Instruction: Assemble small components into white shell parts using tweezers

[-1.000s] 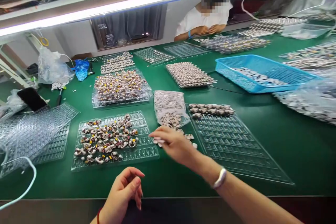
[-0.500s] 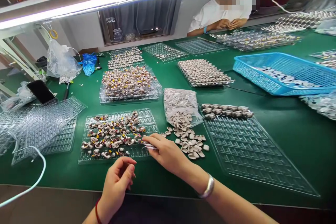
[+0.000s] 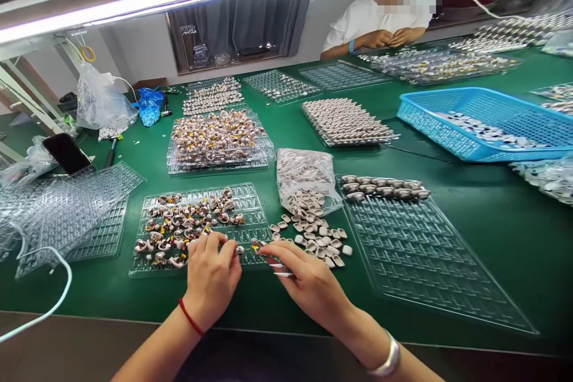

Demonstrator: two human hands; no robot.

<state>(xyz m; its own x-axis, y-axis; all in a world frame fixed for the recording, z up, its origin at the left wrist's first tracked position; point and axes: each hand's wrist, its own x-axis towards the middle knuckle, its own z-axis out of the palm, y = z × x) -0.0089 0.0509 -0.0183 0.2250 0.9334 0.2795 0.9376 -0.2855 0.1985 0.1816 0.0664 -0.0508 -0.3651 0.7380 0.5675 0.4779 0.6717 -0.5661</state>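
Observation:
My left hand (image 3: pixel 210 271) is closed in a pinch over the front of a clear plastic tray (image 3: pixel 247 196), with a small rounded earphone-like part (image 3: pixel 240 250) at its fingertips. Just to the right, my right hand (image 3: pixel 308 283) pinches a small part with a yellow tab (image 3: pixel 256 245). Pale slivers show under its curled fingers; whether they are nails or a tool I cannot tell. Rows of beige earphone-like parts (image 3: pixel 174 224) with yellow and dark red bits fill much of the tray. Loose beige shells (image 3: pixel 320 245) lie beyond my right hand, spilling from a clear bag (image 3: pixel 304 170).
At right lies a clear tray (image 3: pixel 430 256) with dark-grey-looking shells along its far end. Stacked filled trays (image 3: pixel 219 140), a shell-filled tray (image 3: pixel 344 122) and a blue basket (image 3: pixel 474 149) stand behind. Bare trays (image 3: pixel 85 215) and a phone (image 3: pixel 67 152) are left. A co-worker (image 3: pixel 380 30) sits opposite.
My left hand has moved forward and right to the tray's front, now pinching a small part. My right hand has drawn back slightly right, bringing a yellow-tabbed part off the tray rows.

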